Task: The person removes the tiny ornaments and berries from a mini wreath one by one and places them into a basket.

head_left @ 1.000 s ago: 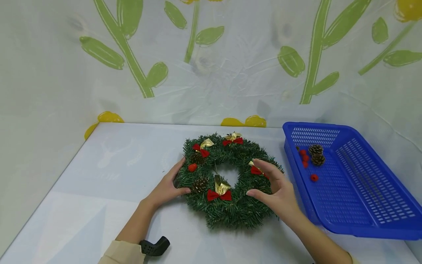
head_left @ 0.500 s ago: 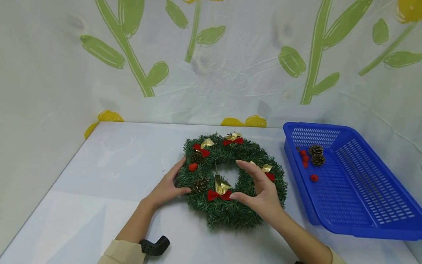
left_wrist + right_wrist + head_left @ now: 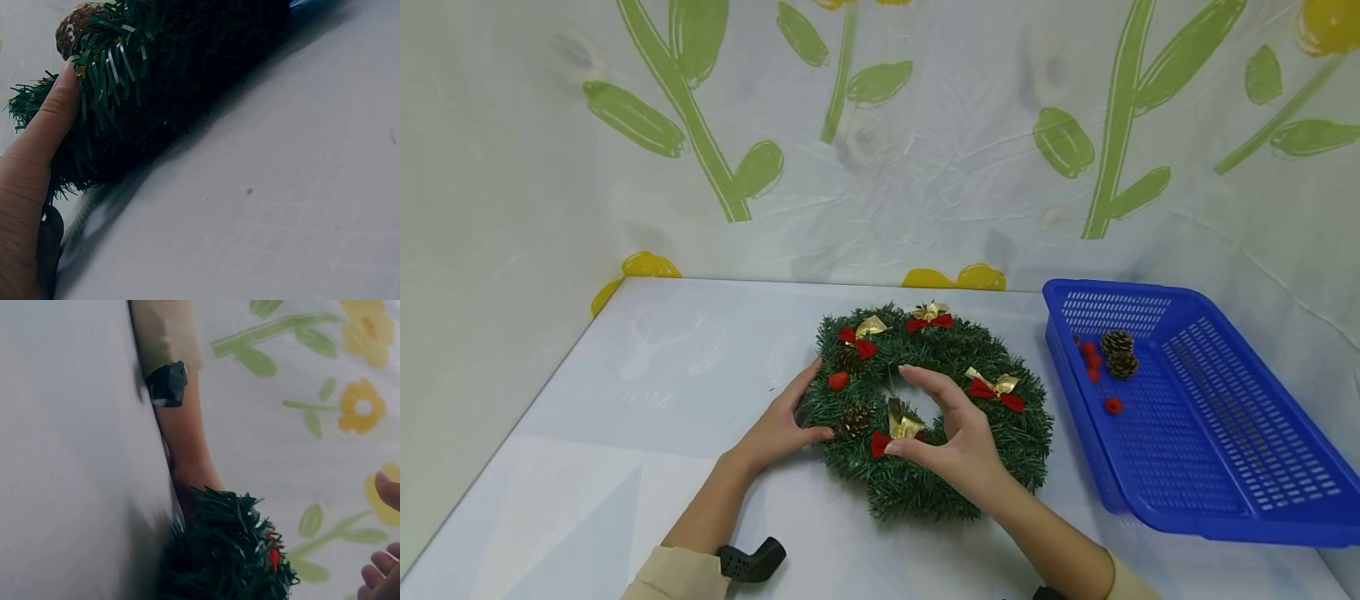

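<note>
A green wreath lies on the white table, decorated with red-and-gold bows, two pinecones and a red berry. My left hand grips the wreath's left edge, its thumb on top near the lower pinecone. The left wrist view shows that thumb against the greenery, its tip just below a pinecone. Above the wreath's centre, my right hand holds nothing, thumb and index finger spread apart. It partly covers the front bow, while the right-hand bow shows fully.
To the right stands a blue plastic basket holding two pinecones and several red berries. A backdrop with painted green leaves and yellow flowers rises behind the table. Small black devices are strapped at both wrists.
My right hand has moved left across the wreath, from the right-hand bow to over the front bow and centre hole. The left hand and wreath have stayed put.
</note>
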### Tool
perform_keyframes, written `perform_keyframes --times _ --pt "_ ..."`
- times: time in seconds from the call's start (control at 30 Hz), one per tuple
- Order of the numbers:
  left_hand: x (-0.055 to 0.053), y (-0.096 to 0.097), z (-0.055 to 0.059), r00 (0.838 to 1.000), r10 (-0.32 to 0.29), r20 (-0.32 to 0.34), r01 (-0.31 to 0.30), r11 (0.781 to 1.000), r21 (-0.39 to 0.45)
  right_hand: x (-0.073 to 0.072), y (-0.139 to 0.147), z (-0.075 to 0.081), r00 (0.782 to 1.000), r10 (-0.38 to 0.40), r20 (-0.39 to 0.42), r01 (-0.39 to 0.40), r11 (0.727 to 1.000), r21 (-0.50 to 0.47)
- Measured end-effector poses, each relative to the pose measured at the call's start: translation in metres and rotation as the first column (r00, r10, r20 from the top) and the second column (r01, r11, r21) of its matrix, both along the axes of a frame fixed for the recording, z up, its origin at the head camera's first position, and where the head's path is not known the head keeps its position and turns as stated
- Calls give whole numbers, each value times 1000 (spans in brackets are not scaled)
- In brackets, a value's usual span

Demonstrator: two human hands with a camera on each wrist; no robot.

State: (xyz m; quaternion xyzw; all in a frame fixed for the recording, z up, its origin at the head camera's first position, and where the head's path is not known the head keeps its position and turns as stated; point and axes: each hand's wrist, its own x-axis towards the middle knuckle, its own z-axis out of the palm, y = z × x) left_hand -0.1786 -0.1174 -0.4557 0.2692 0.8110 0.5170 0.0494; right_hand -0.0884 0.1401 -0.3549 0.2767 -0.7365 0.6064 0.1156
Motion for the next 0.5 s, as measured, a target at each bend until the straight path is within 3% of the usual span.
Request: perform_keyframes --times 0.17,0.5 --pt "-1 0 0 1000 0 -1 0 1000 -1 -3 -8 -5 999 7 -34 -5 999 40" --pt "2 0 2 1000 4 -12 -4 1000 6 -10 -23 -16 998 -39 44 32 990 137"
